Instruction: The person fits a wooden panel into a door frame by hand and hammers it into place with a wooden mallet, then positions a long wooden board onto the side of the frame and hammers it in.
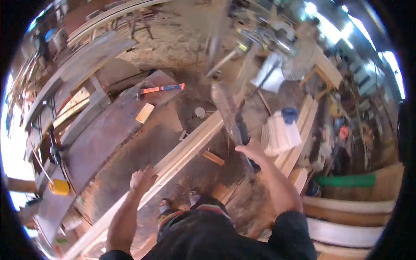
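My left hand (143,178) is closed over the edge of a long pale wooden board (190,145), which runs diagonally from the lower left toward the upper right. My right hand (253,151) grips the dark handle end of a handsaw (227,110). Its broad, brownish, worn blade points away from me and passes over the board in this view. Below the board, a small wood offcut (213,157) lies close to my feet.
A hammer (164,88) and a small wood block (145,113) rest on a dark plank at left, with a yellow tape roll (59,187) nearer. At right, a blue tape roll (289,114) sits on stacked wood pieces (281,135). Sawdust covers the floor behind.
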### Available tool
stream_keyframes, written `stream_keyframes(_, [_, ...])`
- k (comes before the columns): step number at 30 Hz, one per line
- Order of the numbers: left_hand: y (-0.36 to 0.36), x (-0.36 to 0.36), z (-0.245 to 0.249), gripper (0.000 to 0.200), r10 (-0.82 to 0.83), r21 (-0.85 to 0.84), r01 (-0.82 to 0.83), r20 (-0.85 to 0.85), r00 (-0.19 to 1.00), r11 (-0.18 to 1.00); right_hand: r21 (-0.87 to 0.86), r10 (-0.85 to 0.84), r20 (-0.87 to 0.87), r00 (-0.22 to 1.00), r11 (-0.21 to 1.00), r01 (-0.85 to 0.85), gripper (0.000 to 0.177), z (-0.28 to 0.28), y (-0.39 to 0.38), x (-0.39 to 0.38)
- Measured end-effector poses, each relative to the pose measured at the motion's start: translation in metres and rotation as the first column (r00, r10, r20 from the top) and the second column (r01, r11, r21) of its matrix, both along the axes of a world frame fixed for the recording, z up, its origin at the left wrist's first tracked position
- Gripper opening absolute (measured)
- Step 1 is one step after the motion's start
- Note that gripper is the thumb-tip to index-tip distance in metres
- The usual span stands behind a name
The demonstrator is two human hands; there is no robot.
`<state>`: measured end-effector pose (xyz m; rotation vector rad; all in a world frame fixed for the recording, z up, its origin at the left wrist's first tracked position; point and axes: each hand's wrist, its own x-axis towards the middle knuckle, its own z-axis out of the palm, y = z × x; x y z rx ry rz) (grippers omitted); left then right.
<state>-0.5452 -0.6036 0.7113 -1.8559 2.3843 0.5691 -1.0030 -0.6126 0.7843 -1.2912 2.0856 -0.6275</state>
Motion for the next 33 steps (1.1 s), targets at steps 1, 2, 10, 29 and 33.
stream_keyframes(1, [0.005,0.002,-0.002,0.041,0.019,0.027,-0.019,-0.009,1.0,0.999,-0.103,-0.007,0.043,0.999,0.995,0.011,0.053,-0.009,0.01,-0.004])
stream_keyframes(2, [0.006,0.005,-0.002,0.041,0.017,0.068,-0.016,-0.005,1.0,0.998,0.033,-0.047,0.082,0.996,0.998,0.044,0.045,0.015,0.007,-0.005])
stream_keyframes(10, [0.001,0.0,-0.01,0.041,0.059,0.047,-0.058,-0.03,0.998,0.997,-0.558,0.128,0.144,0.981,0.829,-0.027,0.032,0.063,-0.02,-0.009])
stream_keyframes(29, [0.009,0.024,-0.035,0.054,0.118,0.065,-0.108,-0.178,0.977,0.992,-0.4,0.208,0.536,0.818,0.916,0.029,0.032,0.063,0.033,0.054])
stream_keyframes(33, [0.073,0.106,-0.013,0.049,0.273,-0.171,-0.312,-0.217,0.937,0.935,-0.452,0.207,0.304,0.93,0.89,-0.05,0.064,0.047,0.065,0.092])
